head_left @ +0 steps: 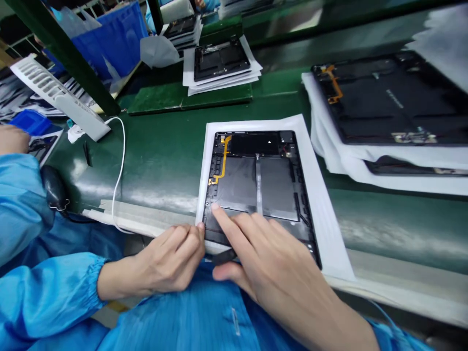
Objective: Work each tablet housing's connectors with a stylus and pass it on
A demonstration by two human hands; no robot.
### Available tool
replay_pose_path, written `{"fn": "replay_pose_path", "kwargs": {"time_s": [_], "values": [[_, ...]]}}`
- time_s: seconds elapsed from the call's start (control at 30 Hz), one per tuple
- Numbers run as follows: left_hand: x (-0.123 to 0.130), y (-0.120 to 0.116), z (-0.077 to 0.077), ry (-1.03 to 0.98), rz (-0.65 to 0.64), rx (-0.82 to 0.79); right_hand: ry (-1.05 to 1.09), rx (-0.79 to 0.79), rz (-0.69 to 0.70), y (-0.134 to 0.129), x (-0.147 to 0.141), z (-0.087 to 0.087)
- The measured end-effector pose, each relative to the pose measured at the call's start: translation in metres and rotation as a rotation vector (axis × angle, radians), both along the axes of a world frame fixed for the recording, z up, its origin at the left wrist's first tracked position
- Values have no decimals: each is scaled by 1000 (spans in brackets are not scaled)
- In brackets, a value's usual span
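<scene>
An opened tablet housing (pixel 237 190), with dark battery cells and an orange flex cable (pixel 224 163), lies on a white sheet (pixel 321 214) in front of me. My left hand (pixel 171 256) is closed at its near left corner; whatever its fingers pinch is hidden. My right hand (pixel 270 263) reaches over the near part of the housing, its index fingertip touching the left side below the orange cable. Beneath that finger, by the thumb, a dark slim tool (pixel 224 257) is held; its exact kind does not show.
On the right, more tablet housings (pixel 387 102) are stacked between white sheets. Another stack (pixel 223 58) sits at the back on a green board (pixel 157 100). A white slotted device (pixel 62 97) with a white cable (pixel 122 165) stands left, near a co-worker's blue sleeve (pixel 18 204).
</scene>
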State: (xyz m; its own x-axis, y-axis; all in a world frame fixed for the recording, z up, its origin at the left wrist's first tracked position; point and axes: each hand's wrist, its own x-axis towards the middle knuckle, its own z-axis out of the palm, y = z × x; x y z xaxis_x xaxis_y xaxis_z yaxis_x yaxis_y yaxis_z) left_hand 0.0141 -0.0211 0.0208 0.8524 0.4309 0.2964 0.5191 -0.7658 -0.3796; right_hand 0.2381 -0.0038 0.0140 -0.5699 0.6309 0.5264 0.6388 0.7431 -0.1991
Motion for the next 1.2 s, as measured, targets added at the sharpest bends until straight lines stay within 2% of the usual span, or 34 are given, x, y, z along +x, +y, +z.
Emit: {"fn": "replay_pose_path", "kwargs": {"time_s": [0.13,0.2,0.27,0.47,0.63,0.8,0.97,1.2], "values": [[-8,6,-9,-307,38,-251,-4,21,12,3,11,3],[-13,11,-11,-480,97,-354,-32,-23,38,3,16,1],[-15,17,-11,-568,139,-399,-74,-83,61,2,21,-1],[-10,31,-17,-462,50,-528,21,-95,103,-1,26,-5],[-1,33,-17,-432,6,-641,-66,-122,89,-3,20,-3],[6,32,-13,-480,-8,-643,-63,-124,68,-5,21,2],[9,31,-20,-538,-18,-640,-102,-126,86,-6,22,9],[12,28,-26,-544,3,-660,-122,-131,69,-8,22,8]]}}
